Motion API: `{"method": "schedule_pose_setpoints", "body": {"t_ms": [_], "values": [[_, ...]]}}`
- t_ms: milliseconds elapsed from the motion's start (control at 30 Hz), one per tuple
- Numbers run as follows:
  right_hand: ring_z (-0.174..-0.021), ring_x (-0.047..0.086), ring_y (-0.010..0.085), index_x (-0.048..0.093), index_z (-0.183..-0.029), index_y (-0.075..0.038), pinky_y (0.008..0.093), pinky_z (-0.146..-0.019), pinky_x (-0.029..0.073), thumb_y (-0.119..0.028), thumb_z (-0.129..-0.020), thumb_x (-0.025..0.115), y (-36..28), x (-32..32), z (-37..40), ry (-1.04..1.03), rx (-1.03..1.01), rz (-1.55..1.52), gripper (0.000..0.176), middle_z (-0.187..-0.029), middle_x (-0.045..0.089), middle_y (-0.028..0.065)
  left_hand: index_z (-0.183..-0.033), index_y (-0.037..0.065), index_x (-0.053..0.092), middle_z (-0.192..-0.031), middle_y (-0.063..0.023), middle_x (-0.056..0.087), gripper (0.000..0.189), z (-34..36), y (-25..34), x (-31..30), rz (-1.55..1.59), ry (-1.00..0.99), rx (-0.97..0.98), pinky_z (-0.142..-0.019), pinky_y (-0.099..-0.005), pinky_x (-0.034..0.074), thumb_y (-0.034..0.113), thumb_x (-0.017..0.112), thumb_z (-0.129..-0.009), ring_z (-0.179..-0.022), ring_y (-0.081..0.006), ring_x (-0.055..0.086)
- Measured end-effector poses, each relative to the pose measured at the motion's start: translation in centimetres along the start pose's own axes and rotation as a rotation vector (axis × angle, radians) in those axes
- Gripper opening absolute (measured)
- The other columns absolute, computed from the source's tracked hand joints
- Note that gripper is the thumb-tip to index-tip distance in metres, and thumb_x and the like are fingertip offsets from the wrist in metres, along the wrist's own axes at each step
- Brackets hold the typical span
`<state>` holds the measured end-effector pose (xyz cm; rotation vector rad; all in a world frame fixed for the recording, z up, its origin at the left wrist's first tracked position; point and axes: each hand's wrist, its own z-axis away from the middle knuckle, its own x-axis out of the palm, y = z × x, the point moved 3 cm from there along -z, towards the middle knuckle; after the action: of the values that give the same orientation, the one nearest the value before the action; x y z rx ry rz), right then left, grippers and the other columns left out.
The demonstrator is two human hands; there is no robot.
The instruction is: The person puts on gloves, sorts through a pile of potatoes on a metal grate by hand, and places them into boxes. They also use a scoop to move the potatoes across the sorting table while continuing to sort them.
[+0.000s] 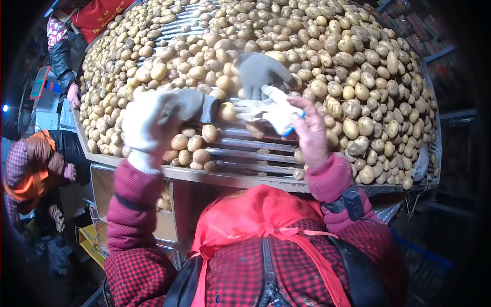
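Observation:
My left hand (pixel 147 120) wears a white knit glove and is partly smeared by motion. Its fingers look curled around the end of a grey glove (pixel 190 104), whose dark cuff points right. Bare, my right hand (pixel 311 132) pinches a white glove (pixel 273 108) near its blue-edged cuff. That glove's limp fingers point left, above the slatted rack. A second grey glove (pixel 260 72) lies on the potatoes beyond it. Single potatoes (pixel 226 112) sit close by, between the two hands.
Potatoes (pixel 353 66) cover most of the wide sorting table, with metal slats (pixel 250 151) showing in places. A wooden rim (pixel 230 179) runs along the near edge. At the left stand another person (pixel 33 169) in an orange apron and a further person's sleeve (pixel 62 61).

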<state>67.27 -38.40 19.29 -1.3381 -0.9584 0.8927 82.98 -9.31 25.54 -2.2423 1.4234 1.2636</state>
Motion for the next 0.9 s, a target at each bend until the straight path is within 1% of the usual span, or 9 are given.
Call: {"method": "schedule_pose_setpoints", "body": {"t_ms": [100, 167, 300, 433, 533, 700, 800, 833, 900], "values": [[-0.116, 0.058, 0.0154, 0.033, -0.158, -0.009, 0.0263, -0.074, 0.059, -0.03, -0.106, 0.056, -0.8, 3.2, 0.6, -0.191, -0.059, 0.005, 0.06, -0.148, 0.046, 0.0112, -0.101, 0.012, 0.071, -0.087, -0.0073, 0.069, 0.03, -0.2, 8.2, 2.4, 0.202, -0.183, 0.038, -0.07, -0.039, 0.052, 0.017, 0.082, -0.073, -0.075, -0.0292, 0.067], [-0.111, 0.06, 0.0168, 0.029, -0.161, -0.011, 0.0313, -0.087, 0.056, -0.028, -0.104, 0.06, -0.8, 5.0, 1.1, -0.272, -0.132, -0.057, 0.067, -0.144, 0.05, 0.0114, -0.095, 0.013, 0.07, -0.082, -0.006, 0.065, 0.027, 0.5, 10.0, 4.7, 0.224, -0.267, -0.054, -0.068, -0.0403, 0.05, 0.024, 0.083, -0.074, -0.075, -0.0287, 0.065], [-0.096, 0.061, 0.0146, 0.027, -0.162, -0.012, 0.0319, -0.09, 0.052, -0.029, -0.099, 0.07, -1.3, 5.9, 3.3, -0.4, -0.168, 0.279, 0.078, -0.128, 0.062, 0.0098, -0.089, 0.013, 0.068, -0.08, -0.0072, 0.062, 0.024, 1.9, 10.6, 6.7, 0.173, -0.269, -0.184, -0.067, -0.0432, 0.049, 0.027, 0.08, -0.073, -0.079, -0.0303, 0.063], [-0.115, 0.059, 0.0177, 0.024, -0.163, -0.01, 0.0352, -0.096, 0.052, -0.021, -0.1, 0.067, -0.9, 6.7, 5.3, -0.435, -0.034, 0.123, 0.077, -0.141, 0.055, 0.0136, -0.087, 0.009, 0.066, -0.08, -0.0111, 0.063, 0.02, 4.0, 11.2, 7.6, 0.12, -0.391, -0.237, -0.063, -0.0464, 0.05, 0.021, 0.075, -0.072, -0.076, -0.0336, 0.064], [-0.132, 0.049, 0.0208, 0.016, -0.164, -0.011, 0.0319, -0.108, 0.041, -0.028, -0.1, 0.068, 0.7, 5.7, 4.6, -0.35, 0.094, -0.22, 0.084, -0.149, 0.048, 0.0102, -0.085, 0.008, 0.064, -0.077, -0.0137, 0.063, 0.012, 5.8, 11.7, 8.4, 0.104, -0.403, -0.178, -0.062, -0.0474, 0.05, 0.015, 0.07, -0.076, -0.072, -0.0341, 0.064], [-0.127, 0.053, 0.023, 0.013, -0.164, -0.01, 0.0404, -0.113, 0.038, -0.023, -0.104, 0.057, -1.5, 5.4, 4.0, -0.262, 0.388, -0.339, 0.076, -0.135, 0.056, 0.0177, -0.083, 0.008, 0.063, -0.072, -0.0134, 0.06, 0.01, 6.5, 12.6, 8.1, 0.226, -0.241, -0.128, -0.059, -0.0472, 0.049, 0.015, 0.069, -0.081, -0.066, -0.0337, 0.062], [-0.126, 0.054, 0.026, 0.014, -0.164, -0.011, 0.0438, -0.114, 0.039, -0.022, -0.105, 0.054, -0.8, 5.2, 2.9, -0.245, 0.353, -0.6, 0.073, -0.135, 0.056, 0.0197, -0.084, 0.008, 0.064, -0.073, -0.0136, 0.062, 0.009, 6.3, 12.8, 7.7, 0.277, -0.24, -0.149, -0.061, -0.0464, 0.049, 0.016, 0.069, -0.083, -0.066, -0.0347, 0.062], [-0.117, 0.056, 0.0174, 0.025, -0.16, -0.005, 0.0312, -0.103, 0.043, -0.013, -0.105, 0.049, -1.0, 5.5, 2.4, -0.214, 0.301, -0.646, 0.06, -0.127, 0.058, 0.011, -0.085, 0.008, 0.065, -0.074, -0.0138, 0.063, 0.009, 6.1, 12.9, 7.5, 0.303, -0.242, -0.157, -0.062, -0.046, 0.049, 0.016, 0.068, -0.083, -0.067, -0.0351, 0.063], [-0.115, 0.057, 0.0162, 0.031, -0.157, -0.004, 0.0307, -0.1, 0.045, -0.01, -0.104, 0.048, -0.3, 6.3, 1.1, -0.193, 0.091, -0.407, 0.056, -0.125, 0.058, 0.0101, -0.088, 0.007, 0.067, -0.079, -0.0138, 0.066, 0.009, 5.3, 13.0, 6.8, 0.485, -0.284, -0.241, -0.064, -0.0441, 0.05, 0.016, 0.067, -0.085, -0.071, -0.0352, 0.065]]}}
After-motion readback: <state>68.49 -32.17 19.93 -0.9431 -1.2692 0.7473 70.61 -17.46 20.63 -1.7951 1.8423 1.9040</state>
